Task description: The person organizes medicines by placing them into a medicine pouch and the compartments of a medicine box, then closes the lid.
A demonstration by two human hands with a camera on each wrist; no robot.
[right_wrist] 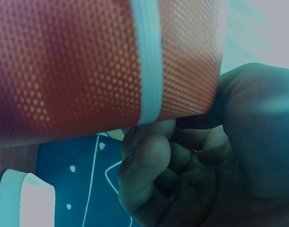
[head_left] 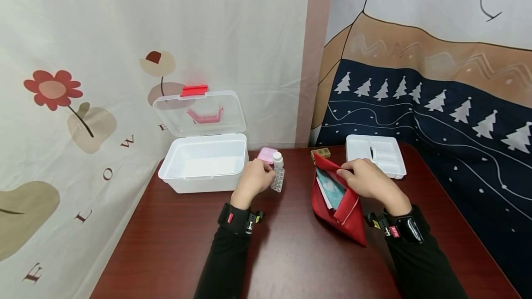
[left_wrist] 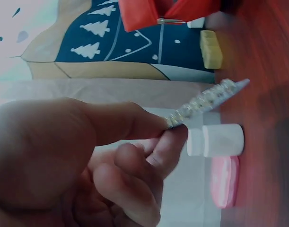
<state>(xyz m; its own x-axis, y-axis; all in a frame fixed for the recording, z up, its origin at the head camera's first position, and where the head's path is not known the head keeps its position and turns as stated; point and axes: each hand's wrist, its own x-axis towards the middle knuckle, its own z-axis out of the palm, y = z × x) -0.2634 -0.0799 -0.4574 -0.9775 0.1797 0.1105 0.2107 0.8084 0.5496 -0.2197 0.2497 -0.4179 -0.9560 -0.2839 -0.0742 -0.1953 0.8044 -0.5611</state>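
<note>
My left hand (head_left: 254, 178) pinches a blister pack of pills (left_wrist: 201, 104) by one end between thumb and forefinger, its other fingers curled below. Just behind the pack stand a white bottle (left_wrist: 222, 140) and a small pink case (left_wrist: 224, 182). Over on the right, my right hand (head_left: 365, 176) grips the upper edge of a red zip pouch (head_left: 353, 220). The pouch's mouth gapes, and teal and white flat packets (head_left: 334, 190) show inside. Close up in the right wrist view, the dotted red fabric (right_wrist: 87, 71) with its pale zip strip hides part of the fingers.
A white plastic box (head_left: 208, 184) stands at the left, its clear lid (head_left: 199, 126) with a pink handle raised against the curtain. At the back right is a white divided tray (head_left: 395, 163). A small yellow pill box (head_left: 323, 152) lies behind the pouch.
</note>
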